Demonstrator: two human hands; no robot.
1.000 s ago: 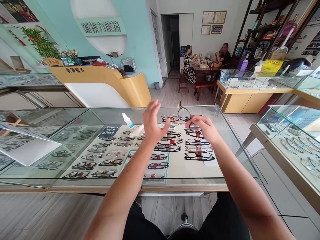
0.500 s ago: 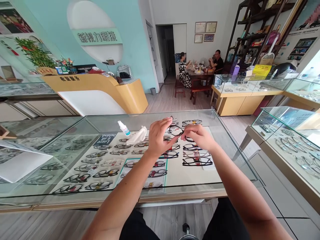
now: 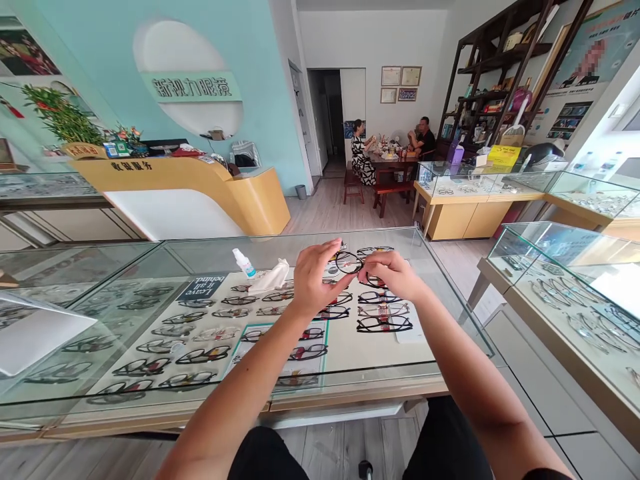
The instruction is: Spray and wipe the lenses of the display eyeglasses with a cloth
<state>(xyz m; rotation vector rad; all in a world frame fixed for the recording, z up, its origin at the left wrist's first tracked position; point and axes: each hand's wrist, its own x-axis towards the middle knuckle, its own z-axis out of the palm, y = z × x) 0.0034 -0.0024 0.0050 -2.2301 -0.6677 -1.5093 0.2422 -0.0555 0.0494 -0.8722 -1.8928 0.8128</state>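
Note:
A pair of dark-rimmed eyeglasses (image 3: 349,262) is held up above the glass display counter (image 3: 400,373). My left hand (image 3: 316,275) grips its left part, with thumb below and fingers above. My right hand (image 3: 393,275) pinches the frame on the other side, so part of it is hidden behind the fingers. Under the glass, rows of eyeglasses (image 3: 384,325) lie below and around both hands. Left of my left hand, a white cloth (image 3: 270,277) and a small white spray bottle (image 3: 243,263) stand on the counter top.
A white sheet-like object (image 3: 45,333) sits on the counter at the left. Another glass showcase (image 3: 565,293) stands to the right. Across the floor is a yellow reception desk (image 3: 255,200). Two people sit at a table (image 3: 395,163) at the back.
The view has tilted up and shifted slightly. Both hands keep hold of the eyeglasses, in nearly the same pose.

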